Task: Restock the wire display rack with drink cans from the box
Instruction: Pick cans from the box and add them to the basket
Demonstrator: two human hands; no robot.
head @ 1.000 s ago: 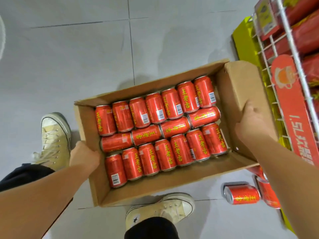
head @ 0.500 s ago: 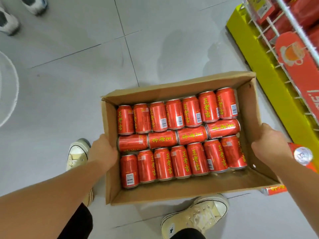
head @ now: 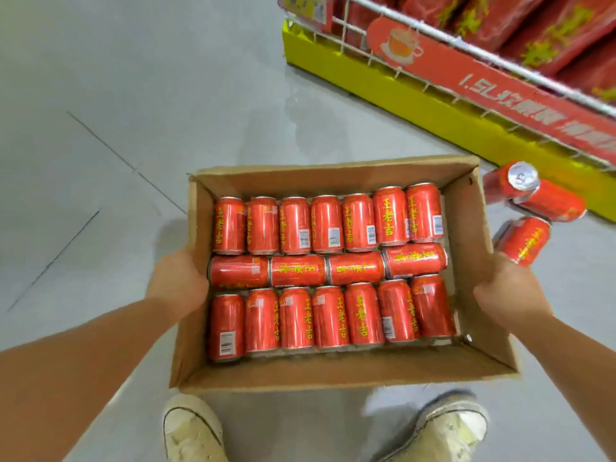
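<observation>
1. Grey floor [head: 100,95] at far left; the left hand [head: 178,285] grips the box [head: 333,371] by its left wall, fingers curled out of sight.
2. Centre: red drink cans [head: 328,271] lie packed inside the box.
3. The right hand [head: 506,291] grips the right wall likewise; loose cans [head: 546,203] lie beyond it, below the wire display rack [head: 350,28].
4. Risk: tilting the box could roll the cans or buckle the cardboard.
5. Compared with a second ago, the box sits squarer and clear of the rack.

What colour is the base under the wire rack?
Bright yellow base, seen best in the head view, beneath the white wire rack.
</observation>
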